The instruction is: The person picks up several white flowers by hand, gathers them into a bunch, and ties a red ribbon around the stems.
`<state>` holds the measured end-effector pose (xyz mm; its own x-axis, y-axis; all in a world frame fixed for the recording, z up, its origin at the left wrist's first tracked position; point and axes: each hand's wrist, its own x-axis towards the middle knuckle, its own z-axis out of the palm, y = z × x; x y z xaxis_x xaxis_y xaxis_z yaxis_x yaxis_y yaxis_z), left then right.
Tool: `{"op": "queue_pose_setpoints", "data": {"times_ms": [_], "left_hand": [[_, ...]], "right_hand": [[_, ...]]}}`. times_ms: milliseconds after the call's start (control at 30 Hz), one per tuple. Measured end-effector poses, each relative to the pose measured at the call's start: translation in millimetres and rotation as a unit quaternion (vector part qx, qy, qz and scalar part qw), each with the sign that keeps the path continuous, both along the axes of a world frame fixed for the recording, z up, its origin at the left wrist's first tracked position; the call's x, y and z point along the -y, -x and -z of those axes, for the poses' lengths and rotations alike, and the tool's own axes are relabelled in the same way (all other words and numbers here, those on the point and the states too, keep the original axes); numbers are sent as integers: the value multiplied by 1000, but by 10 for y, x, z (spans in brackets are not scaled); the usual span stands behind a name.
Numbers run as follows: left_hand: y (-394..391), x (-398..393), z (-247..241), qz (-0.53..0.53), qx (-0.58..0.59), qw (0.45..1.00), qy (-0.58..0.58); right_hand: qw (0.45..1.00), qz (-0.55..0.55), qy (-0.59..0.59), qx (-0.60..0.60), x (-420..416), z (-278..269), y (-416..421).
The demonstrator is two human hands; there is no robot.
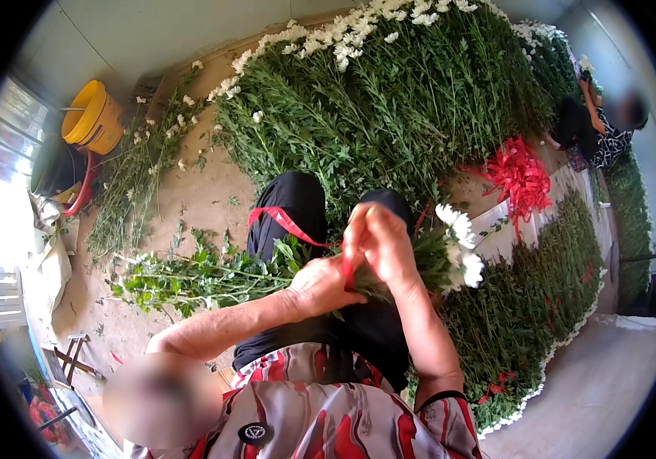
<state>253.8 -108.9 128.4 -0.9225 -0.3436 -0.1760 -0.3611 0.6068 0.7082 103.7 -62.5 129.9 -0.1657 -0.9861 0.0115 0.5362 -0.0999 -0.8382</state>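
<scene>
A bunch of white chrysanthemums (219, 281) lies across my lap, leafy stems to the left and white blooms (459, 229) to the right. My left hand (325, 287) is closed around the middle of its stems. A red ribbon (299, 231) passes over my left knee and up to my right hand (382, 241), whose fingers pinch it just above the left hand. From there a strip of the ribbon runs down against the bunch by my left fingers. My hands partly cover the stems and the ribbon's wrap.
A large pile of white chrysanthemums (374, 120) lies beyond my knees, and another pile (523, 327) at the right. Red ribbons (517, 178) are heaped between them. Loose stems (150, 166) lie near a yellow bucket (90, 120). A co-worker (586, 135) sits at the far right.
</scene>
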Motion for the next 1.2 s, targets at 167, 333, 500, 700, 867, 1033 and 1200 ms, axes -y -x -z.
{"op": "queue_pose_setpoints", "data": {"times_ms": [167,333,500,700,867,1033,1200], "left_hand": [[-88,9,250,14,-27,996,84],[-134,46,308,26,-105,983,146],[-99,25,358,1,-105,982,159],[-77,42,419,87,-69,958,265],[-56,60,395,85,-99,973,191],[-130,-1,448,84,8,982,171],[-49,25,412,79,-53,979,179]], "right_hand": [[867,9,-11,-499,306,335,-82],[918,-49,-57,-390,320,-92,-189],[806,114,-142,-564,223,-75,-26],[888,-224,-127,-381,399,-161,-82],[896,133,-145,-399,72,-104,-169],[787,-85,-58,-608,140,-78,-140],[792,-159,-166,-566,344,21,-150]]}}
